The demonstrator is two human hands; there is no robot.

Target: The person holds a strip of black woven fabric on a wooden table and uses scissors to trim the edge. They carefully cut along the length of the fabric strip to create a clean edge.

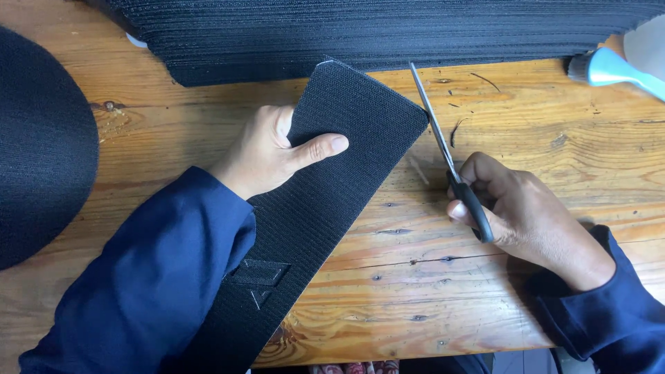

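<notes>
**Inspector A:** Position of the work piece?

**Inspector B:** A black woven strap [325,187] lies flat on the wooden bench [526,125]. Its long axis runs diagonally, from the near left, where it passes under the left sleeve [152,277], up to the far right. The square-cut end points away toward the far right and stops just short of a stack of black material [388,31] along the far edge.

**Inspector A:** Left hand?

**Inspector B:** The left hand [277,149] clamps the strap near its far end. The thumb lies across the top face and the remaining fingers are curled at the strap's left edge. Whether they reach underneath, I cannot tell.

**Inspector A:** Right hand?

**Inspector B:** The right hand [516,208] is wrapped round the black handles of a pair of scissors [443,149]. The blades appear together or nearly so, and their long axis runs from the hand toward the far left. The tip sits just beside the strap's far right corner; I cannot tell whether it touches.

**Inspector A:** Other items noted?

**Inspector B:** A large round black shape [41,145] at the left edge of the bench, well apart from the strap. A light blue handled tool [613,69] at the far right corner. Two stitched black patches [258,277] show on the strap's near portion, beside the left sleeve. Loose dark threads [457,128] lie on the bench just right of the blades.
</notes>
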